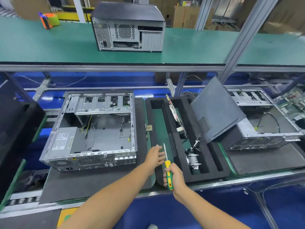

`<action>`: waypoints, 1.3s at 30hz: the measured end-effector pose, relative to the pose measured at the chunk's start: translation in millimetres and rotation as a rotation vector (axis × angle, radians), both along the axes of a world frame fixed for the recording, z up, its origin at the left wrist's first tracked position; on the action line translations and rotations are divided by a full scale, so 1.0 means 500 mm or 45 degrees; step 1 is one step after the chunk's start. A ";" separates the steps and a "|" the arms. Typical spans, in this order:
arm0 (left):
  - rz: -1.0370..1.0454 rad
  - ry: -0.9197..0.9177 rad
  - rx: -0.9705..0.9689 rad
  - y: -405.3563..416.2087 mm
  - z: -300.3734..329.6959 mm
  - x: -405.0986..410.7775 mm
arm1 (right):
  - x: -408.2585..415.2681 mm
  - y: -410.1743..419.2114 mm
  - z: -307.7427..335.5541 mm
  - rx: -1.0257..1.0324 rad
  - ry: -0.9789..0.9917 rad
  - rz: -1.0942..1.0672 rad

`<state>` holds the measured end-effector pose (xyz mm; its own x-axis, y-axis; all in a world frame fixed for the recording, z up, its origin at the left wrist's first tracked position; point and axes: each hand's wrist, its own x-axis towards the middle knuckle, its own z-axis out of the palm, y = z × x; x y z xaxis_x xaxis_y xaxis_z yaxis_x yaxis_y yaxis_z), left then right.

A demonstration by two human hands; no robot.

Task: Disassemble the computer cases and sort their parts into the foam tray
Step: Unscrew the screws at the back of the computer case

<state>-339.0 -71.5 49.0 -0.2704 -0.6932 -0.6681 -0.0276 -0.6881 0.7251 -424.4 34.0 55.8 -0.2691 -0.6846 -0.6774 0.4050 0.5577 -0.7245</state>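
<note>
My right hand (175,176) grips the screwdriver (168,167) over the foam tray (179,172); left hand (155,156) reaches, fingers relaxed. I should steady the opened case (92,129) at my left before unscrewing.

Upper shelf (49,47): green mat surface, aluminium front rail, spans the full width. Slanted aluminium profile post (237,47) rises at right; a second upright (204,12) behind it. Beyond the shelf: stacked cardboard boxes (186,17), brown, several deep, slightly blurred. White post (79,9) at upper left. Orange and green object (49,20) sits on the shelf at far left; type cannot be told. Below the shelf: blue panels (99,79) with loose grey cables. Table (214,212) front is blue, with a metal edge rail. Light is even, overhead, with no hard shadows.
</note>
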 end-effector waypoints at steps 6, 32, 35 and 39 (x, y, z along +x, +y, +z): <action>-0.073 0.020 -0.028 0.091 -0.011 0.093 | 0.081 0.009 -0.013 0.047 -0.002 0.141; 0.511 -0.186 -0.550 0.220 -0.033 0.587 | 0.507 -0.112 0.090 -1.149 1.724 1.179; 0.488 -0.234 -0.576 0.209 -0.033 0.604 | 0.514 -0.187 0.109 -1.185 1.887 1.326; 0.451 -0.288 -0.576 0.201 -0.020 0.619 | 0.513 -0.257 0.108 -1.024 1.937 1.525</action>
